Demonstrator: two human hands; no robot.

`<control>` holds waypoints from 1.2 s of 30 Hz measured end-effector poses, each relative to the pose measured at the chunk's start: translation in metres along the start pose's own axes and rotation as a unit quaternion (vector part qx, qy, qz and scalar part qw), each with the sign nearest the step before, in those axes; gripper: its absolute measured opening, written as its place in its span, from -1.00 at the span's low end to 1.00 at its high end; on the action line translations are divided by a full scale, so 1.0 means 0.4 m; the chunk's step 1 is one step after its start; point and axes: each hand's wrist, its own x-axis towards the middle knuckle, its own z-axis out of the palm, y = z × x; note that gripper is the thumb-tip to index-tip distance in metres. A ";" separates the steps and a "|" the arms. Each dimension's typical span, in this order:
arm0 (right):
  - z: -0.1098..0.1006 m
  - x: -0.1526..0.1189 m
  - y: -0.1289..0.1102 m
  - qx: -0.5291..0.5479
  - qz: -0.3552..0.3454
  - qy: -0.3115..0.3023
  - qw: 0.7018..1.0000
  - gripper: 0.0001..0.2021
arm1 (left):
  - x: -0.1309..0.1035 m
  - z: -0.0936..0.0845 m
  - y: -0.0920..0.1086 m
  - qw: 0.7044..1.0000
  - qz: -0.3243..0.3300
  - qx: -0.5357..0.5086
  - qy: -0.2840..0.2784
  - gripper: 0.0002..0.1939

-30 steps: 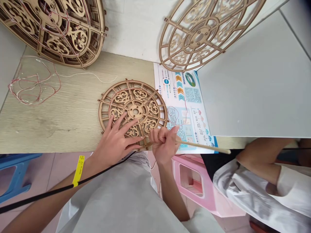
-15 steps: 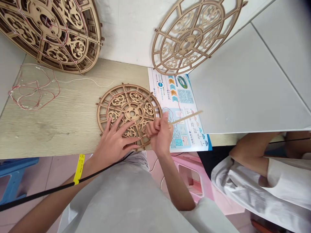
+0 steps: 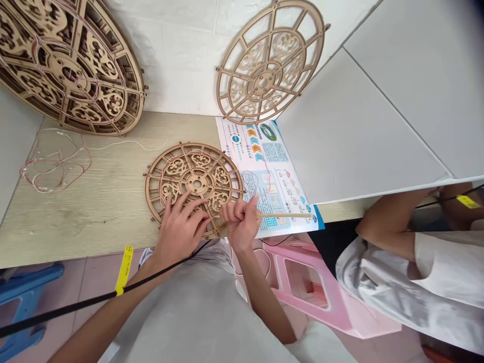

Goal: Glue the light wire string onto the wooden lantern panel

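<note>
A round wooden openwork wheel [image 3: 197, 184] with scroll cut-outs lies flat on the table, a thin red and white wire running around its ring. My left hand [image 3: 181, 224] rests on its near left part, fingers spread and bent. At the near right rim my right hand [image 3: 242, 222] is closed around a thin wooden stick [image 3: 289, 215]. The stick's long end points right over a printed sheet [image 3: 280, 151]. Its other end is near the wheel's rim, mostly hidden by my fingers.
Stacked wooden wheels [image 3: 71, 75] with wires lean at the back left; a single wheel [image 3: 262, 83] leans against the white wall. A loose wire tangle [image 3: 56, 164] lies on the left. A grey panel [image 3: 363, 116] stands right, with a person's arm [image 3: 393, 214] beyond. Stools are below.
The stick has swung from slanting upward to nearly level, as my right hand turned. My left fingers have drawn in slightly. The whole view has shifted.
</note>
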 end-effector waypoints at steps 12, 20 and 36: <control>-0.014 0.004 0.002 -0.014 0.032 -0.012 0.999 -0.25 | 0.038 -0.032 0.030 0.992 -0.078 -0.053 -0.079 -0.68; -0.027 0.029 -0.003 -0.012 0.065 -0.085 0.994 -0.28 | 0.056 -0.044 0.042 0.983 -0.115 -0.048 -0.132 -0.69; -0.041 0.038 -0.008 0.005 0.082 -0.111 0.990 -0.27 | 0.071 -0.069 0.008 0.977 -0.028 -0.016 -0.212 -0.62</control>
